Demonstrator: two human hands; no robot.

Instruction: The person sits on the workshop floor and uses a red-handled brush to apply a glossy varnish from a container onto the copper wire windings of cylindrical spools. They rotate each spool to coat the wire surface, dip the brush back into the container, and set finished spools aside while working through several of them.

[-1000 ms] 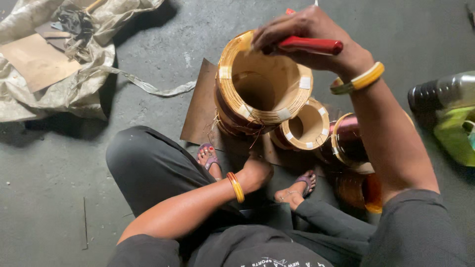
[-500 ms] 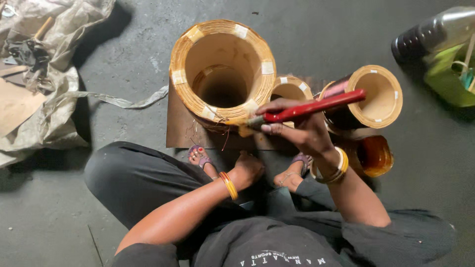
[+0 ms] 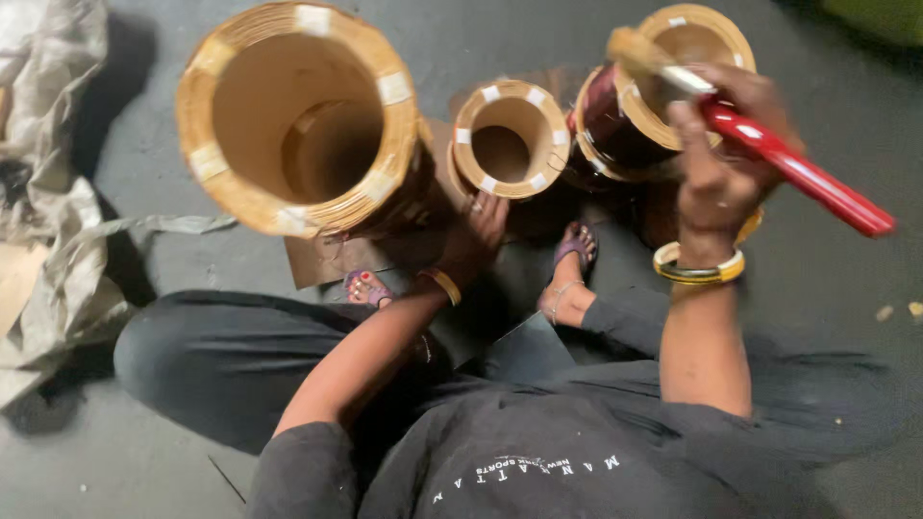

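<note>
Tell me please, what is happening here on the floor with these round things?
A person sits on the grey floor with three open, tube-shaped woven baskets in front. The right hand holds a red-handled brush, raised over the right basket, whose outside looks dark red. The left hand rests low, between the large basket and the small middle basket. A crumpled sack lies at the left. The picture is blurred, so it is unclear whether the brush touches the basket.

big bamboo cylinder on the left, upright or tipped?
Upright: the big bamboo cylinder stands on end, its open mouth facing the camera, hollow inside visible.
</note>
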